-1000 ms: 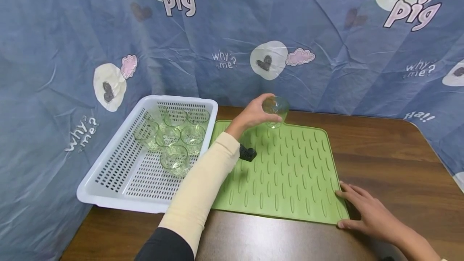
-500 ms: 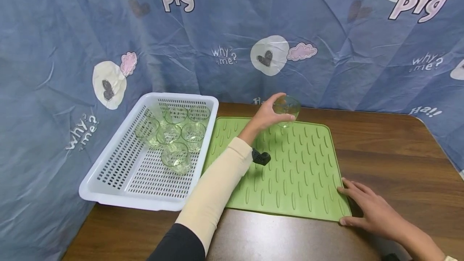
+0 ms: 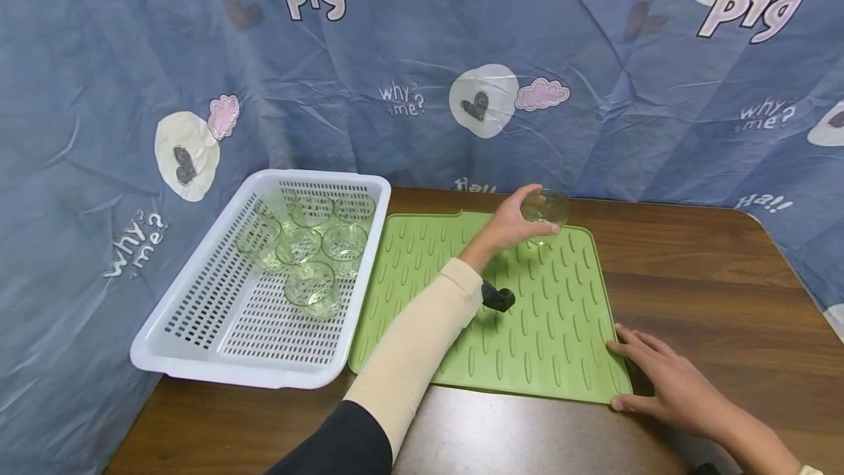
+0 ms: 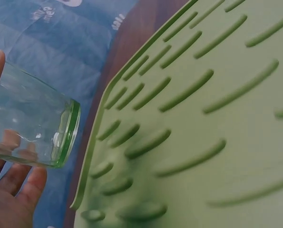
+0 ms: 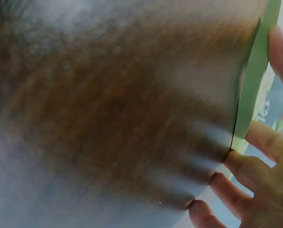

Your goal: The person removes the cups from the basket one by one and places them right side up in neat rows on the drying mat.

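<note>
My left hand (image 3: 511,222) grips a clear, green-tinted drinking glass (image 3: 552,205) near the far right corner of the ribbed green mat (image 3: 409,277). In the left wrist view the glass (image 4: 36,118) sits between the thumb and the other fingers, its thick green base towards the mat (image 4: 189,133). A gap shows there between base and mat. My right hand (image 3: 672,387) rests at the mat's near right corner, thumb and fingers spread. Its thumb and index finger touch the mat's edge (image 5: 255,71) in the right wrist view, while other fingertips meet the table.
On the left stands a white perforated plastic basket (image 3: 154,347), its right side against the mat. Several similar glasses (image 3: 313,288) stand grouped inside it. The brown wooden table (image 3: 712,277) extends right of the mat. A blue printed cloth (image 3: 395,42) hangs behind.
My left hand has carried the glass rightward along the mat's far edge to its far right corner. The right hand has stayed at the near right corner.
</note>
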A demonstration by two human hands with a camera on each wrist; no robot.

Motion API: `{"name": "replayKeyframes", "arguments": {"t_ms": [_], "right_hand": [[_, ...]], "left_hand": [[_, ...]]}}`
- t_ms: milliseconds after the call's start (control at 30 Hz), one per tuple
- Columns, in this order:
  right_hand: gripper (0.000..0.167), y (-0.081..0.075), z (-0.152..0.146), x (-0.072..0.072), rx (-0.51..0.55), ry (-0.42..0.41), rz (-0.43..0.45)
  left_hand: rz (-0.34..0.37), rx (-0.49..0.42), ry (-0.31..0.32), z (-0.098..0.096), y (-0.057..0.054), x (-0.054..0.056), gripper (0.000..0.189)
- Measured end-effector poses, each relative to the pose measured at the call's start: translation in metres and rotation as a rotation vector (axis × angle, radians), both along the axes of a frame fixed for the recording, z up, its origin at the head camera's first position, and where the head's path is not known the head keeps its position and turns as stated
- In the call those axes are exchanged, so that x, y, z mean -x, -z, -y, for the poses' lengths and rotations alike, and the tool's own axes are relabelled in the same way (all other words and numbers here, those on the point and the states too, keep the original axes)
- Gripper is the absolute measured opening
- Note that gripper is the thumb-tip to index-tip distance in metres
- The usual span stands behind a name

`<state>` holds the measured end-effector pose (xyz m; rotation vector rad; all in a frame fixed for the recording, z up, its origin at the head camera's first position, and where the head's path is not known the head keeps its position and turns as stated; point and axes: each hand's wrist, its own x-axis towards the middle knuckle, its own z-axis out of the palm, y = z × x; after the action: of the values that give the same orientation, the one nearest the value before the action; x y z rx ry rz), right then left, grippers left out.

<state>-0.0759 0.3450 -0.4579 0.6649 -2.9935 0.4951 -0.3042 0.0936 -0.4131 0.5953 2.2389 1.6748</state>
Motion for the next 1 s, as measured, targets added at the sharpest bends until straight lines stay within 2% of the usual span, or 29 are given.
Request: {"name": "replayKeyframes", "arguments": {"t_ms": [267, 400, 667, 800, 1000], "right_hand": [[0.08, 0.001, 0.0, 0.0, -0.008, 0.002, -0.017], [0.079, 0.001, 0.0, 0.0, -0.014, 0.001, -0.023], [0.08, -0.001, 0.0, 0.002, 0.006, 0.0, 0.026], [0.08, -0.001, -0.001, 0.003, 0.001, -0.004, 0.016], [0.081, -0.002, -0.001, 0.002, 0.001, 0.0, 0.031]], "left_hand": [[-0.009, 0.06, 0.0, -0.017, 0.006, -0.006, 0.09], [0.004, 0.062, 0.005, -0.023, 0.008, -0.008, 0.089], [-0.014, 0.14, 0.011, -0.032, 0.007, -0.009, 0.092], [-0.014, 0.172, 0.026, -0.035, 0.007, -0.012, 0.092], [-0.021, 0.22, 0.034, -0.04, 0.013, -0.013, 0.093]]}}
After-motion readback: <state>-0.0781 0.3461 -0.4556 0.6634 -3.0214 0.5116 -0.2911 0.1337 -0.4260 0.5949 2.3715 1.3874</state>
